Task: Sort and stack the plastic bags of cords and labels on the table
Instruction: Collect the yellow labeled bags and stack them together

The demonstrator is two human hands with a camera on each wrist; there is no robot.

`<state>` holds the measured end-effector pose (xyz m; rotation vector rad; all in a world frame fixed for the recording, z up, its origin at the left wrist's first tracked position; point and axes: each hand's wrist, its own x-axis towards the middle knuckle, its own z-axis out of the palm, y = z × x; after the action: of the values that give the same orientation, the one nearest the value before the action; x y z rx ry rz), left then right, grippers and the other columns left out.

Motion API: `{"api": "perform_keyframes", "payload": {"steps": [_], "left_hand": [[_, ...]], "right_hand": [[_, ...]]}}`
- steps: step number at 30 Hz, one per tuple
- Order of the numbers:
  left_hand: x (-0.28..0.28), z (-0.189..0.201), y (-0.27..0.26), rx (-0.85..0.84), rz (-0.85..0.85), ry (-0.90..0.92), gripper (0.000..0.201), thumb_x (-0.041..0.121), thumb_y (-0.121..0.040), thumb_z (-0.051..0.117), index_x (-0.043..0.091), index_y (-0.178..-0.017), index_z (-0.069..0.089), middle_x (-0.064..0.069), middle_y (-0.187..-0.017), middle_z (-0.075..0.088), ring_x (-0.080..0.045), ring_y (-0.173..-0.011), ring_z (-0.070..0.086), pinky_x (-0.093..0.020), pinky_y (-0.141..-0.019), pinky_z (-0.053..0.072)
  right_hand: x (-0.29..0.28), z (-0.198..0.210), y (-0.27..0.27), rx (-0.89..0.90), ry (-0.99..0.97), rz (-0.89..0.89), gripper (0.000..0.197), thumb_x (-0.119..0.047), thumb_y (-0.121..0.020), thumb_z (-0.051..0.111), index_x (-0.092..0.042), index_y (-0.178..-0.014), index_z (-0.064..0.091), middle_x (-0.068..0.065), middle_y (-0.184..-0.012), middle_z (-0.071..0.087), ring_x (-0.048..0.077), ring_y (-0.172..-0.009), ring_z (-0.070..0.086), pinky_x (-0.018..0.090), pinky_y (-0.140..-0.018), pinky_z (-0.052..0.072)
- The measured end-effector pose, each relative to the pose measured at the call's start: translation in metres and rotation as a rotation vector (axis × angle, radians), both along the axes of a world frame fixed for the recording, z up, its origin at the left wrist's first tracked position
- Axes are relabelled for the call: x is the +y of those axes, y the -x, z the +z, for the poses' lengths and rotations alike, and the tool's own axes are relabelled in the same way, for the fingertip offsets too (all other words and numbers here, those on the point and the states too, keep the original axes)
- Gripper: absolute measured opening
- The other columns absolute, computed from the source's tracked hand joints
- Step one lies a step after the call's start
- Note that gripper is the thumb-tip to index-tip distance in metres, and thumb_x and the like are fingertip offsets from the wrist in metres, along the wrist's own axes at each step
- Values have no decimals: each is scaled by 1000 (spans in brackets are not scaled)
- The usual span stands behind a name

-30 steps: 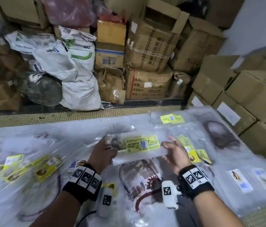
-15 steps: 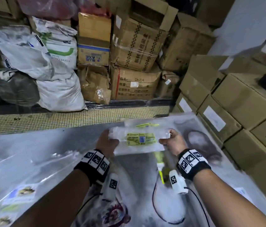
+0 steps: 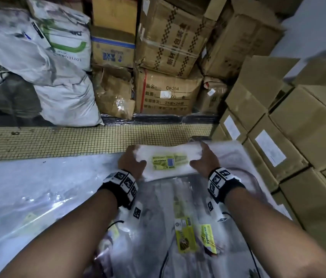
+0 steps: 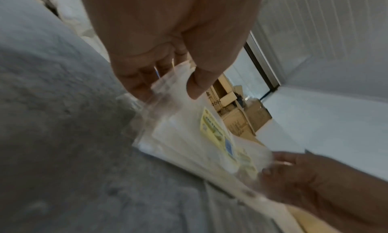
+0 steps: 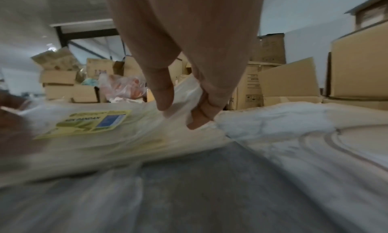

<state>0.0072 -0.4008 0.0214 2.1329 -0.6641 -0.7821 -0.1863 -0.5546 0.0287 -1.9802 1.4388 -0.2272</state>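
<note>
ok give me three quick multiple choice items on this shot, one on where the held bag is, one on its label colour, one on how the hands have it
1. Where is the held bag?
A. near the table's far edge, by the mesh strip
B. on the floor
C. on top of a cardboard box

2. What colour is the label on it?
A. red with white
B. yellow-green with a blue patch
C. plain black

3. How is the bag held?
A. left hand only
B. it lies alone, untouched
C. left hand and right hand each grip one end

Answers:
1 A, the head view shows it just before the mesh strip.
2 B, the right wrist view shows the yellow label with its blue patch.
3 C, thumbs and fingers pinch both ends in the wrist views.
</note>
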Motion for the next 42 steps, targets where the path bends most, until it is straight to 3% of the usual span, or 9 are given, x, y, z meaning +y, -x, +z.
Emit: {"api": "perform_keyframes", "payload": {"steps": [3,6,11,15,19,28,31,35,42], "left_hand": [[1,-9,10,-154,10,-95,82,23,-82,66,27,-151,22,-11,-147,35,-35,-133,35,-46,-103,42],[4,-14,18,-149,-38,-20,99,28,-81,70,34,-155,4,-8,-160,11,-32,-143,20,-52,-111,33],[1,-23,25,-312,-307,-234,97,50,-77,71,44,-152,11,-7,-162,-16,-32,-150,2,-51,-119,16],[-11,-27,23,-362,-185,-209,84,51,-81,68,43,-149,20,-8,-162,-7,-34,-145,18,-50,-114,21],[-15,-31,20,-389,-236,-259,57,56,-83,58,42,-134,37,-10,-161,7,-36,-142,20,-53,-111,22],[1,-15,16,-276,-224,-163,75,61,-86,58,48,-149,20,0,-163,-10,-30,-148,15,-52,-116,22],[15,-1,26,-374,-174,-83,69,48,-84,67,41,-145,35,-6,-160,8,-30,-141,24,-48,-111,31],[53,4,74,-317,-258,-119,55,38,-82,67,30,-133,49,-8,-140,37,-29,-130,36,-42,-105,36],[108,-22,156,-218,-435,-362,104,51,-77,72,19,-153,8,-9,-150,14,-35,-138,19,-46,-111,29]], "right_hand": [[3,-11,-3,138,92,89,111,-18,-78,79,-12,-158,4,24,-141,41,40,-128,44,44,-103,43],[11,-19,-5,211,203,187,96,-29,-86,71,-14,-158,9,21,-157,20,41,-142,25,51,-113,32],[23,-26,-8,362,180,441,61,-36,-93,56,-15,-147,34,13,-150,30,33,-141,30,45,-110,35],[22,-22,-12,327,206,364,50,-44,-92,56,-15,-131,44,12,-137,39,32,-131,38,45,-102,38],[19,-22,-14,352,183,344,58,-50,-94,55,-16,-139,40,12,-144,34,32,-135,34,45,-105,33],[22,-12,0,153,212,296,65,-38,-94,61,-17,-150,37,16,-155,31,36,-142,31,50,-113,33],[36,-3,19,73,307,264,47,-25,-92,65,-12,-135,55,16,-138,51,35,-129,46,49,-106,40],[77,6,51,108,102,254,17,-23,-91,68,-10,-101,63,-1,-93,59,13,-84,57,24,-78,37],[153,-11,74,176,-111,187,32,-17,-84,71,-6,-110,57,11,-107,64,30,-103,61,34,-80,48]]}}
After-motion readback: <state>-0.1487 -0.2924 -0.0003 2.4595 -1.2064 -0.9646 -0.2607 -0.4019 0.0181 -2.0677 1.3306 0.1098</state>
